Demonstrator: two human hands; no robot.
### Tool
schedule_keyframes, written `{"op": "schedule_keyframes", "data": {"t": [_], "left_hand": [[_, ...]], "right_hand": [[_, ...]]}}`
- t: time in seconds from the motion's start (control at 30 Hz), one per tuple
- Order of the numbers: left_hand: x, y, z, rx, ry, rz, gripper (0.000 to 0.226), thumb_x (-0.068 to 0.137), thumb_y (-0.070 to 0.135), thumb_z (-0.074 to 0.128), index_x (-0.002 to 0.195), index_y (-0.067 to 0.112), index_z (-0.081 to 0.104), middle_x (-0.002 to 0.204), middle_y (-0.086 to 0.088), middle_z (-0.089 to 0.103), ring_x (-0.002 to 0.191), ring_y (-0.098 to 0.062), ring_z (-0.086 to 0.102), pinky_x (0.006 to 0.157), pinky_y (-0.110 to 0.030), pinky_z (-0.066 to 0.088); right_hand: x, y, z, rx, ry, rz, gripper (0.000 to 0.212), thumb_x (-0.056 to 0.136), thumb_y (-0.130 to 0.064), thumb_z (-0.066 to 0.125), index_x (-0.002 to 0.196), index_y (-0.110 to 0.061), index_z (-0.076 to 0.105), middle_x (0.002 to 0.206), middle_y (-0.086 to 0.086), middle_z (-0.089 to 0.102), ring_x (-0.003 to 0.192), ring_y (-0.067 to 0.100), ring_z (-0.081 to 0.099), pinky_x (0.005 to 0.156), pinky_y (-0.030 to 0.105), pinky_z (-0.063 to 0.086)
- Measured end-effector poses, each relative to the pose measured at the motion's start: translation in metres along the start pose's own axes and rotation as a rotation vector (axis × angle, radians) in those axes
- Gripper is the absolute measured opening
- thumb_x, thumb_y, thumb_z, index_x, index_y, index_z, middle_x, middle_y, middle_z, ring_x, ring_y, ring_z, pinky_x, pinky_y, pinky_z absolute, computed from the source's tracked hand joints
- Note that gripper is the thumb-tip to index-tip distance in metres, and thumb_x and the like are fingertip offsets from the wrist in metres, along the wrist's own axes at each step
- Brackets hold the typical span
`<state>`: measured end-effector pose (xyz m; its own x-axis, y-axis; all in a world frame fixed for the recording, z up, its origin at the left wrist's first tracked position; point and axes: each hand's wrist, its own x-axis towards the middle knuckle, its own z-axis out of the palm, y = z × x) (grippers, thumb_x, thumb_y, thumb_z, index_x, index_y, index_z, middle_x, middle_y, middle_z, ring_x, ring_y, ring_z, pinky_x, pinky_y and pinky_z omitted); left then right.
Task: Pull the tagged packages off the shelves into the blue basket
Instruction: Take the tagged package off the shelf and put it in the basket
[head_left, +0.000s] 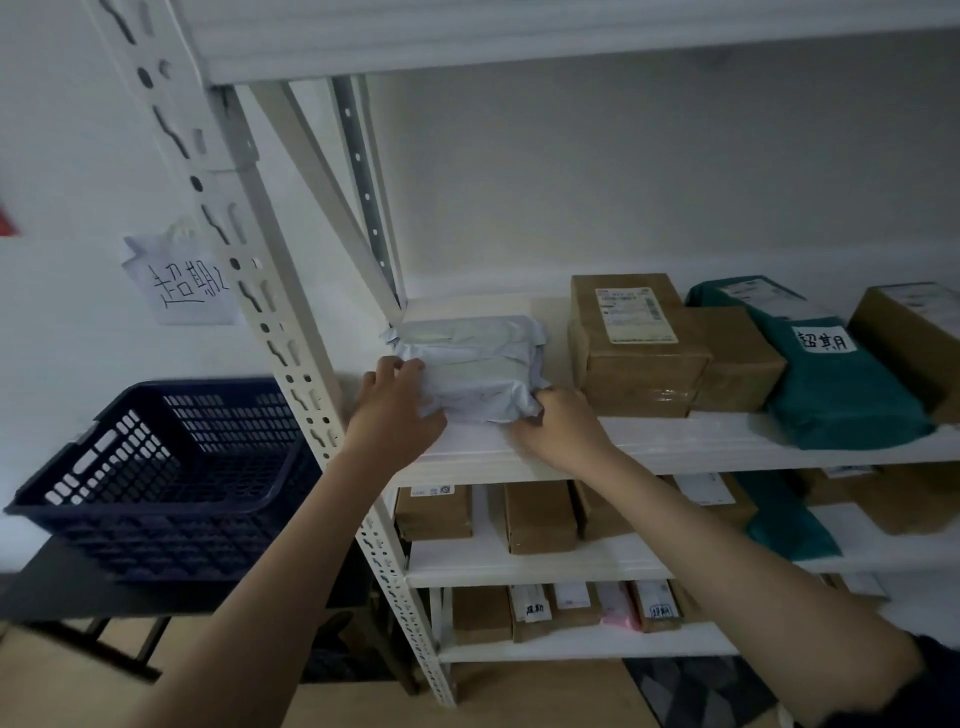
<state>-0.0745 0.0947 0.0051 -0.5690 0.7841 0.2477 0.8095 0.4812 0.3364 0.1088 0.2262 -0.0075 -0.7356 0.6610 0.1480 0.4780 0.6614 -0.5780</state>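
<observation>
A grey plastic mailer package (472, 366) lies at the left end of the white shelf (675, 441). My left hand (395, 405) grips its near left corner and my right hand (558, 426) grips its near right corner. No tag shows on its visible side. Further right on the same shelf lies a green mailer (836, 384) with a white handwritten tag (824, 340). The dark blue basket (166, 478) stands on a black table to the left of the shelf unit; from this angle nothing shows inside it.
Brown cardboard boxes (639, 343) sit between the grey and green packages, another box (914, 343) at far right. Lower shelves hold several more boxes, some with tags (535, 609). The perforated shelf post (291, 364) stands between basket and packages. A handwritten paper sign (182, 283) hangs on the wall.
</observation>
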Motion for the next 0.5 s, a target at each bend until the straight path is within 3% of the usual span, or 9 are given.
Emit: {"op": "schedule_keyframes", "data": {"t": [0.07, 0.17, 0.23, 0.3, 0.4, 0.5], "left_hand": [[-0.007, 0.005, -0.001, -0.054, 0.002, -0.013, 0.067, 0.089, 0.038, 0.066, 0.146, 0.014, 0.04, 0.146, -0.011, 0.036, 0.131, -0.037, 0.037, 0.099, -0.047, 0.044], [-0.02, 0.015, 0.003, -0.14, 0.011, -0.004, 0.067, 0.088, 0.035, 0.067, 0.145, 0.014, 0.039, 0.144, -0.013, 0.038, 0.125, -0.04, 0.045, 0.099, -0.049, 0.047], [-0.031, 0.029, 0.007, -0.27, -0.004, -0.007, 0.065, 0.087, 0.032, 0.066, 0.144, 0.018, 0.039, 0.142, -0.009, 0.039, 0.121, -0.034, 0.051, 0.097, -0.046, 0.05], [-0.042, 0.049, 0.01, -0.423, -0.063, 0.0, 0.066, 0.09, 0.032, 0.066, 0.147, 0.019, 0.037, 0.144, -0.001, 0.04, 0.116, -0.019, 0.055, 0.089, -0.033, 0.052], [-0.049, 0.071, 0.017, -0.538, -0.097, 0.043, 0.067, 0.093, 0.039, 0.066, 0.15, 0.021, 0.035, 0.144, 0.006, 0.045, 0.113, -0.008, 0.054, 0.087, -0.025, 0.05], [-0.051, 0.072, 0.01, -0.638, -0.067, 0.011, 0.072, 0.09, 0.043, 0.069, 0.15, 0.023, 0.034, 0.134, 0.01, 0.052, 0.11, -0.004, 0.057, 0.089, -0.029, 0.053]], "right_hand": [[-0.004, -0.005, -0.012, 0.126, -0.001, 0.049, 0.025, 0.096, -0.025, 0.058, 0.085, -0.003, 0.065, 0.083, 0.012, 0.067, 0.08, 0.028, 0.063, 0.062, 0.033, 0.04], [-0.008, -0.014, -0.036, 0.2, 0.011, 0.063, 0.023, 0.097, -0.036, 0.058, 0.096, -0.014, 0.064, 0.084, 0.003, 0.067, 0.076, 0.02, 0.063, 0.063, 0.031, 0.044], [-0.012, -0.025, -0.059, 0.252, 0.062, 0.036, 0.028, 0.096, -0.037, 0.061, 0.119, -0.022, 0.059, 0.099, -0.006, 0.066, 0.086, 0.014, 0.065, 0.074, 0.031, 0.055], [-0.014, -0.038, -0.08, 0.274, 0.123, -0.029, 0.045, 0.096, -0.034, 0.064, 0.137, -0.025, 0.049, 0.111, -0.013, 0.062, 0.094, 0.009, 0.064, 0.077, 0.027, 0.056], [-0.016, -0.056, -0.096, 0.19, 0.216, -0.158, 0.058, 0.094, -0.034, 0.066, 0.146, -0.026, 0.041, 0.125, -0.013, 0.055, 0.103, 0.004, 0.055, 0.077, 0.018, 0.048], [-0.022, -0.066, -0.089, 0.074, 0.231, -0.279, 0.072, 0.092, -0.034, 0.069, 0.153, -0.026, 0.031, 0.138, -0.006, 0.051, 0.118, 0.009, 0.051, 0.093, 0.026, 0.05]]}}
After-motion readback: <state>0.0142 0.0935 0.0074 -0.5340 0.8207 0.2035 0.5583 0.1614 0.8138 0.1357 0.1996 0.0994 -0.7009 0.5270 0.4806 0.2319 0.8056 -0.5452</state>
